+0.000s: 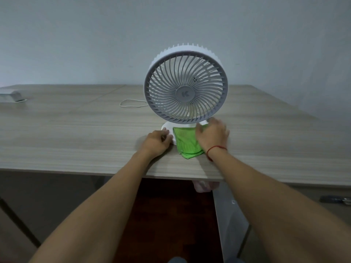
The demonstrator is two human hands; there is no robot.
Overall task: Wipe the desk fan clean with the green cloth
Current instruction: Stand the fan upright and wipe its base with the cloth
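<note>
A white desk fan (185, 86) with a grey round grille stands upright on the wooden desk (76, 130), facing me. A folded green cloth (187, 143) lies over the front of the fan's white base and hangs onto the desk. My right hand (212, 136) presses flat on the cloth's right side, fingers spread and slightly blurred. My left hand (156, 141) rests on the desk at the base's left edge, its fingers curled against the base.
A white cord (131, 103) loops on the desk behind the fan's left side. A grey cable box (11, 95) sits at the far left. The wall stands close behind. The desk's front edge runs just below my wrists.
</note>
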